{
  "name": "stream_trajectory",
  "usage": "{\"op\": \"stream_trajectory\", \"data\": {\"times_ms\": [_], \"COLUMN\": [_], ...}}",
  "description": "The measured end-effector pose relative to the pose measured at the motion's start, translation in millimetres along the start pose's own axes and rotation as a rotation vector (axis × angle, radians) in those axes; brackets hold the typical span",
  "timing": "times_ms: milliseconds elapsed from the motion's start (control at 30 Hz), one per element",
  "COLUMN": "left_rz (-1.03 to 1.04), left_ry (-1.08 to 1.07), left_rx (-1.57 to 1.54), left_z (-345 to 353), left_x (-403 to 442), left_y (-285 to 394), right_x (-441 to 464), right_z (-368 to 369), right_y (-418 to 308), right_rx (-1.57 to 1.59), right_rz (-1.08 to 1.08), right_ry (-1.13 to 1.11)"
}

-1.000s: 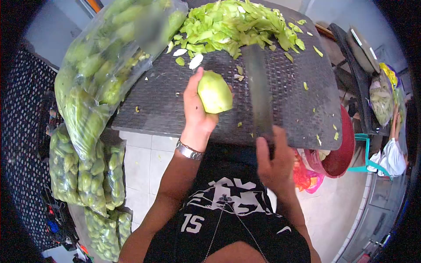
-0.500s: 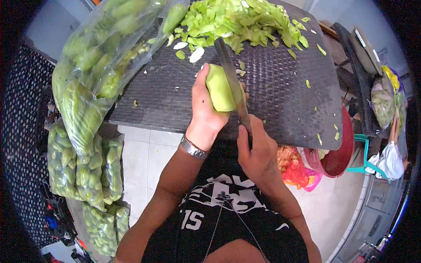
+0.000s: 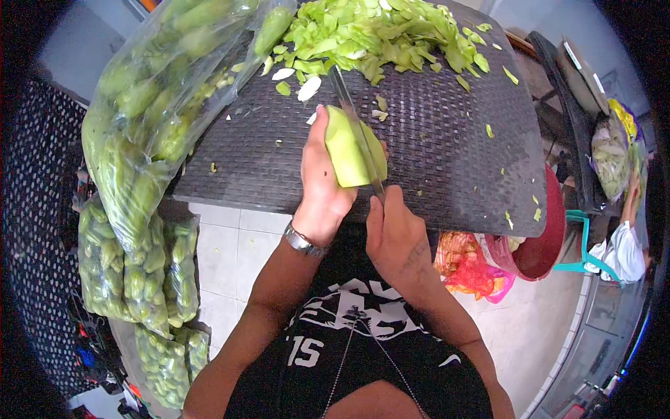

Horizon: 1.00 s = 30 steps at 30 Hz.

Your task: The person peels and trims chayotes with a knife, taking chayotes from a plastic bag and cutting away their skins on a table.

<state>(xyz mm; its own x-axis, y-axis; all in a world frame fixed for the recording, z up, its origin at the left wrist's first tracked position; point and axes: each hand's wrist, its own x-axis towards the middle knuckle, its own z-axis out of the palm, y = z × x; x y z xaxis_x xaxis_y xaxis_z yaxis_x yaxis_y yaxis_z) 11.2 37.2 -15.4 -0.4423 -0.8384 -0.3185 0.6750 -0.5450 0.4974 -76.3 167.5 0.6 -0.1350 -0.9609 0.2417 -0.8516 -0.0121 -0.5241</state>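
Note:
Near the front edge of the dark woven table [image 3: 258,153], my left hand [image 3: 322,174] is wrapped round a peeled pale green fruit [image 3: 344,150]. My right hand [image 3: 398,234] grips the handle of a long knife [image 3: 357,129]. The blade lies against the fruit's right side, its tip pointing away toward a heap of green peelings [image 3: 377,35]. My left fingers are mostly hidden behind the fruit. White slices [image 3: 309,89] lie on the table beyond it.
A clear bag of green fruit [image 3: 146,105] spreads over the table's left side. More filled bags [image 3: 136,272] stand on the floor below. At the right are a red tub [image 3: 541,237], a red net bag [image 3: 464,269] and another person's arm [image 3: 631,199].
The knife has swung from the right of the fruit onto it. My right hand has moved left toward my left hand. The held fruit looks turned.

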Motion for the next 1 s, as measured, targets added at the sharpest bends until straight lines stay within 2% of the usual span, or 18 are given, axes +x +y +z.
{"op": "stream_trajectory", "data": {"times_ms": [167,300,400,500,533,567,600,633,733,833,967,1000], "left_rz": [0.045,0.128,0.212,0.424,0.744,1.157,1.384,1.442,1.517,1.438,1.23,1.254], "left_ry": [-0.06,-0.005,-0.067,0.084,0.205,0.347,0.266,0.058,-0.427,-0.724,-0.891,-0.878], "left_rx": [-0.03,-0.015,0.111,0.522,0.767,0.982,1.006,1.057,1.67,1.942,2.142,2.18], "left_z": [-4,9,14,1,1,3,3,14,53,76,72,72], "left_x": [-2,-11,-13,-6,-6,-10,-9,-13,-2,29,70,74], "left_y": [-8,-11,-12,-6,2,9,27,46,87,86,74,72], "right_x": [1,5,7,9,11,12,14,14,15,17,18,20], "right_z": [6,7,6,1,-3,-6,-8,-11,-14,-12,-11,-11], "right_y": [2,9,13,20,20,22,29,38,46,53,61,63], "right_rx": [0.216,0.198,0.131,0.186,0.196,0.209,0.168,0.127,0.018,-0.035,-0.056,-0.059], "right_rz": [0.078,0.046,0.031,0.035,0.056,0.079,0.055,0.034,0.024,0.008,0.028,0.039], "right_ry": [0.003,0.033,0.058,0.08,0.062,0.046,0.028,0.006,-0.055,-0.064,-0.067,-0.072]}}
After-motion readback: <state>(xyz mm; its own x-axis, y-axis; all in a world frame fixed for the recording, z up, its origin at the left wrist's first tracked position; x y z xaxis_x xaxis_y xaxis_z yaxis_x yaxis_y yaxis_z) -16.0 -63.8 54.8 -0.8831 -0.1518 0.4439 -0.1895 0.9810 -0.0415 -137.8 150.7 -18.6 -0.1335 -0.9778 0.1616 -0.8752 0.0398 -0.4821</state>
